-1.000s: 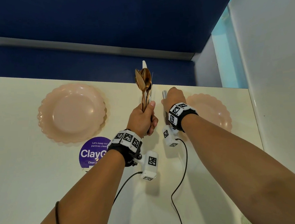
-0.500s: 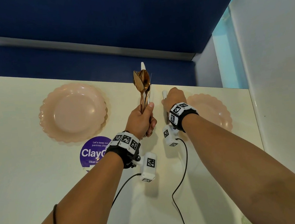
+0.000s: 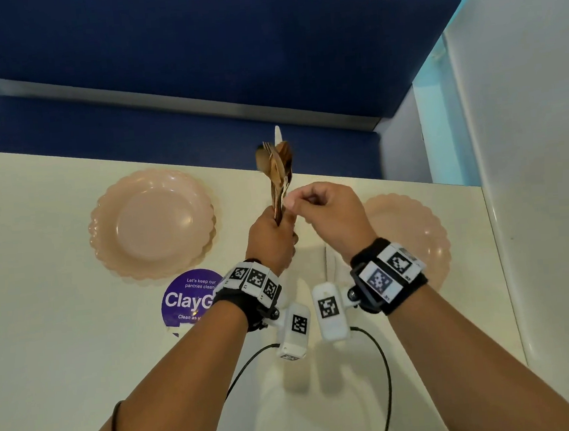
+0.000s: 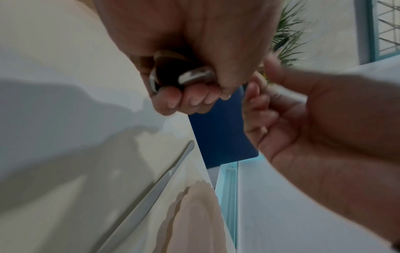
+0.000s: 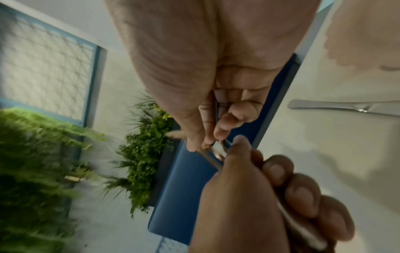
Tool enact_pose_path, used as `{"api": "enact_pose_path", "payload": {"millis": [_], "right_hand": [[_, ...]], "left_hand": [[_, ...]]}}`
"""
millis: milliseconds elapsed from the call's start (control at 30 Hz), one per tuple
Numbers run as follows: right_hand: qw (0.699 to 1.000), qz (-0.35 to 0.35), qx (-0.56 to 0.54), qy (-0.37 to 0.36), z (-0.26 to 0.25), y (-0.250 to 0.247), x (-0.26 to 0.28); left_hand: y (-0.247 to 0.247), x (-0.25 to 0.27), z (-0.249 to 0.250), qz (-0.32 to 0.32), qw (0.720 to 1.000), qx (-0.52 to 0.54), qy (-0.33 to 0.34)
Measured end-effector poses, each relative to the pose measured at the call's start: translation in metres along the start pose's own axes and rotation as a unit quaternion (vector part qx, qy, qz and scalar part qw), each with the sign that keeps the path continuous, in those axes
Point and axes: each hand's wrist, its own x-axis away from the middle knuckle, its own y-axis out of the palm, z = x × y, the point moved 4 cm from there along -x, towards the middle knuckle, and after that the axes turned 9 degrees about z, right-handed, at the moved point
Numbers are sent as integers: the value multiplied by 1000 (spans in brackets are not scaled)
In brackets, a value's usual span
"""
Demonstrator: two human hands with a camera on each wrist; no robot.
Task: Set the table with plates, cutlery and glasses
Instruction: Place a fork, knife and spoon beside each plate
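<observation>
Two plates (image 3: 153, 226) (image 3: 415, 234) on table (image 3: 46, 339); knife (image 4: 151, 188) between them, sticker (image 3: 189, 299) before left plate.

right hand (image 3: 328, 216): risen off the table, come across to the cutlery bundle (image 3: 277, 178), fingertips now pinching at one piece.
knife (image 5: 346, 107): released, now lying alone on the table beside the right plate (image 3: 412, 235).
left hand (image 3: 271, 237): shifted slightly nearer, bundle tilted a little.

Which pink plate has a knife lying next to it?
The pink plate on the right, nearest the wall. A silver knife lies flat on the table beside it. The middle plate, above the purple sticker, has none.
</observation>
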Motion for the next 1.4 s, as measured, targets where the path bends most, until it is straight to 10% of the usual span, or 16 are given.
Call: {"api": "enact_pose_path", "payload": {"millis": [200, 500, 700, 833, 1033, 1200, 1400], "right_hand": [[1000, 19, 7, 15, -12, 16, 14], [972, 169, -161, -12, -52, -54, -4], [994, 70, -3, -86, -34, -87, -53], [872, -85, 417, -241, 1, -42, -55], [695, -283, 574, -327, 28, 24, -39], [639, -341, 606, -328, 41, 40, -41], [638, -333, 611, -330, 57, 36, -44]], "left_hand": [[-6, 10, 9, 41, 988, -112, 101], [-24, 23, -19, 47, 992, -105, 49], [-46, 15, -17, 101, 994, 12, 26], [-48, 11, 5, 110, 992, 50, 45], [-33, 15, 5, 80, 994, 5, 70], [-29, 20, -14, 76, 996, -11, 54], [-30, 23, -19, 79, 996, -13, 44]]}}
